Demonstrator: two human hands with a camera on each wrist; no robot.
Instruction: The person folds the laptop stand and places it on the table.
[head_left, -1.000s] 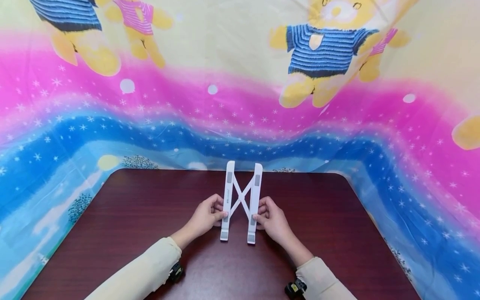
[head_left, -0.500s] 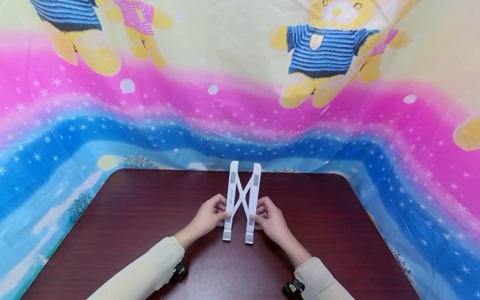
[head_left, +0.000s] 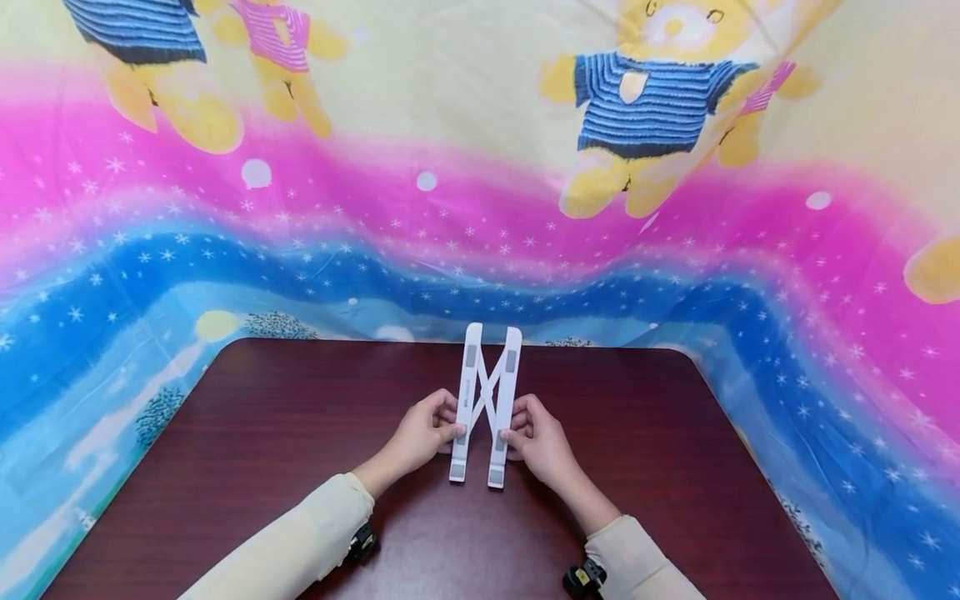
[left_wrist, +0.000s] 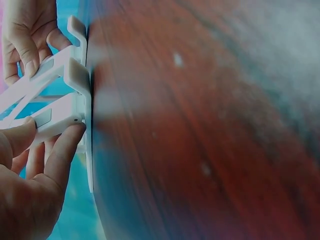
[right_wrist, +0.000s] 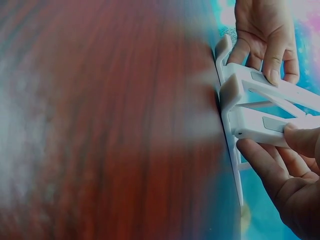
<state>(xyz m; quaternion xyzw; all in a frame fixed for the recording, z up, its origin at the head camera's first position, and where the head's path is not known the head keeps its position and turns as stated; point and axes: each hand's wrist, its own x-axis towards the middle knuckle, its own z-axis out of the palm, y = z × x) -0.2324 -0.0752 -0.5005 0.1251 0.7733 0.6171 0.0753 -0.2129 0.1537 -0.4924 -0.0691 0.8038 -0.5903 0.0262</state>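
A white folding laptop stand (head_left: pixel 466 392) with grey pads and crossed bars stands at the middle of the table, its two long arms close together. My left hand (head_left: pixel 426 427) pinches the left arm near its front end, thumb on top and fingers beneath. On the other side my right hand (head_left: pixel 542 437) pinches the right arm in the same way. Upturned lips at the stand's front ends show in the left wrist view, where the left hand (left_wrist: pixel 37 175) holds the nearer arm. The right wrist view shows the right hand (right_wrist: pixel 285 175) gripping its arm by a grey pad.
The dark red wooden table (head_left: pixel 300 400) has rounded far corners. Behind it and along its sides hangs a colourful cloth (head_left: pixel 480 208) printed with bears and snowflakes. A small black device sits at each wrist, by the cream sleeves (head_left: pixel 285 533).
The stand's two arms have drawn closer together, and its crossed bars have narrowed. My left hand has moved to the right with its arm; my right hand has shifted slightly left.
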